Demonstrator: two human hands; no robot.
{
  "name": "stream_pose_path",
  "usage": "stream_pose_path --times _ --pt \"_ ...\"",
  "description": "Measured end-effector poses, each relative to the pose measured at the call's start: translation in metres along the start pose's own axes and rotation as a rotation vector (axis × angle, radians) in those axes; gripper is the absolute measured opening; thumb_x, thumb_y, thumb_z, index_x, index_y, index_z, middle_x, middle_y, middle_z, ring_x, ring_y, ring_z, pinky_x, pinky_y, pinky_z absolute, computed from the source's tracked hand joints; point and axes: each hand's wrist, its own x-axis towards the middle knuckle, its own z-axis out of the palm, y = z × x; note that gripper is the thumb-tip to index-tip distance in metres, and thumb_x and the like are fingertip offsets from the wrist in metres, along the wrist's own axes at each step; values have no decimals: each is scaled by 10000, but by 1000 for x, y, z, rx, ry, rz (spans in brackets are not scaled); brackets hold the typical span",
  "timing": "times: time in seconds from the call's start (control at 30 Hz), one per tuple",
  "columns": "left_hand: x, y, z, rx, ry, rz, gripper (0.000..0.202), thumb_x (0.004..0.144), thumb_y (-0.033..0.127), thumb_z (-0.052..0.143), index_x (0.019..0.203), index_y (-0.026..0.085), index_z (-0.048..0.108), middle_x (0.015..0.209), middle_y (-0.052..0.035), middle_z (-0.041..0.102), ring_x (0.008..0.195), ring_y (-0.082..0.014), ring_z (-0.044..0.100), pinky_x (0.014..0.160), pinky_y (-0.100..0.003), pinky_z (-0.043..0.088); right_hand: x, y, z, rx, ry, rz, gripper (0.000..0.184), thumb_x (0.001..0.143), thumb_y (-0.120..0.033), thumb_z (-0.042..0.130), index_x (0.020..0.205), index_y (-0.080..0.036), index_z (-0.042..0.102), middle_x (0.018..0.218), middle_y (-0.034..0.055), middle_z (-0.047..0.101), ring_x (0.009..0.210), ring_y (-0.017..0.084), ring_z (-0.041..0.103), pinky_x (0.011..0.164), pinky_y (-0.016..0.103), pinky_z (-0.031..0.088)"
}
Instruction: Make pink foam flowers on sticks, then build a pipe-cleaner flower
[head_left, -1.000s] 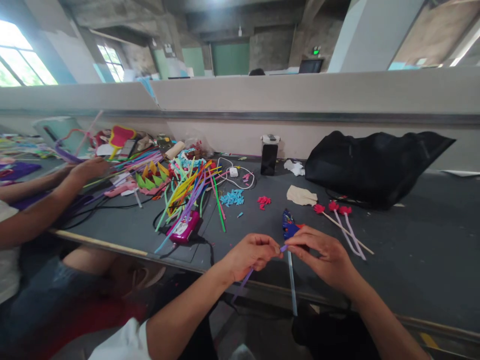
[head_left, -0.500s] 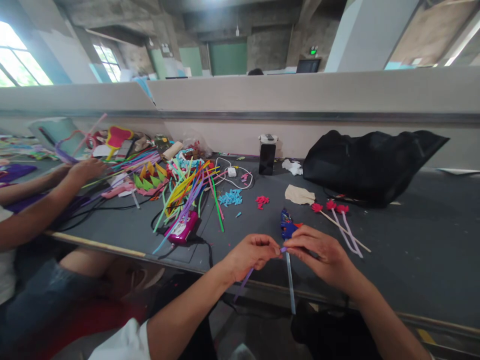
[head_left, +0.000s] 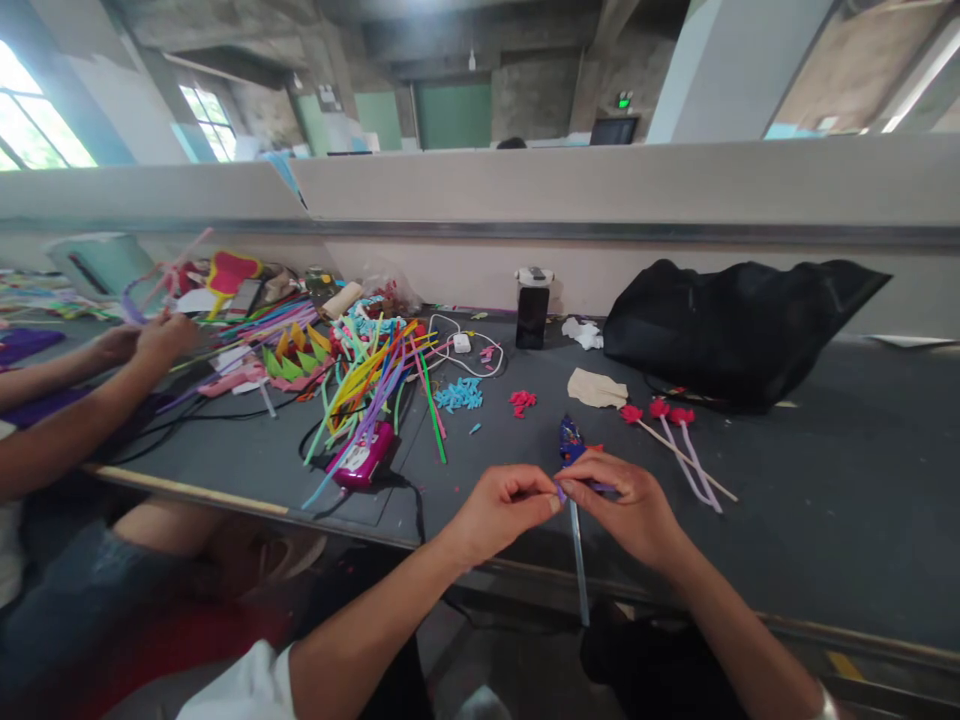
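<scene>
My left hand [head_left: 504, 508] and my right hand [head_left: 628, 505] meet fingertip to fingertip over the front edge of the dark table [head_left: 825, 500]. Both pinch a thin purple pipe cleaner [head_left: 592, 486] between them; most of it is hidden by my fingers. A pale blue stick [head_left: 579, 565] lies under my right hand and juts past the table edge. A blue glue gun [head_left: 570, 440] rests just beyond my hands.
Three red-tipped sticks [head_left: 675, 440] lie to the right. A heap of coloured pipe cleaners [head_left: 375, 385], a pink glue gun [head_left: 360, 462], a phone on a stand [head_left: 531, 315] and a black bag [head_left: 735, 325] sit further back. Another person's hands [head_left: 146, 340] work at the left.
My hands have drawn closer together, and the purple length that hung below my left hand is no longer visible. The view has shifted slightly.
</scene>
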Motion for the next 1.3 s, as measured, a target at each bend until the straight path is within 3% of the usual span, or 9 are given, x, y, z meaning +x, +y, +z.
stream_pose_path --times 0.23,0.43,0.63,0.73,0.9,1.07,1.3 --pt "5 -5 -6 -35 156 78 230 803 353 670 752 129 670 651 10 583 609 -95 463 599 -215 347 -5 -9 12 -124 1 -48 149 915 -183 553 875 -203 695 750 5 613 686 125 584 626 243 436" --pt "4 -7 -6 429 247 164 166 855 257 573 765 156 670 635 10 594 592 -111 483 568 -221 332 -7 -19 12 -243 2 -92 168 917 -174 523 835 -208 666 728 10 621 690 136 587 642 249 441" --pt "0 -8 -1 874 149 310 146 864 147 484 841 183 623 718 -28 646 657 -147 565 595 -252 319 -9 -20 7 -312 9 -128 206 928 -189 498 785 -203 646 686 16 591 662 140 563 623 255 433" --pt "-1 -9 -1 1007 53 367 137 849 125 478 795 185 589 688 -30 623 626 -151 550 575 -267 288 -9 -17 0 -295 -3 -129 202 931 -198 506 798 -203 657 709 21 612 684 145 577 634 259 441" --pt "-3 -8 -3 852 -112 453 153 884 158 471 826 181 611 691 -21 615 620 -128 532 612 -245 341 -5 -8 -7 -97 5 -8 172 915 -261 566 799 -205 680 756 19 666 717 150 620 674 257 472" --pt "-5 -1 -5 623 19 374 222 927 291 499 852 165 666 648 -8 593 570 -108 480 584 -225 345 -4 -3 5 107 12 114 229 890 -338 606 742 -194 706 683 -1 657 661 143 600 636 241 463" --pt "2 -2 -8 478 152 233 228 892 311 553 806 148 687 667 -5 601 593 -106 463 568 -214 323 -8 -6 20 127 43 190 217 871 -329 607 734 -185 696 666 -8 635 631 139 585 597 232 454"
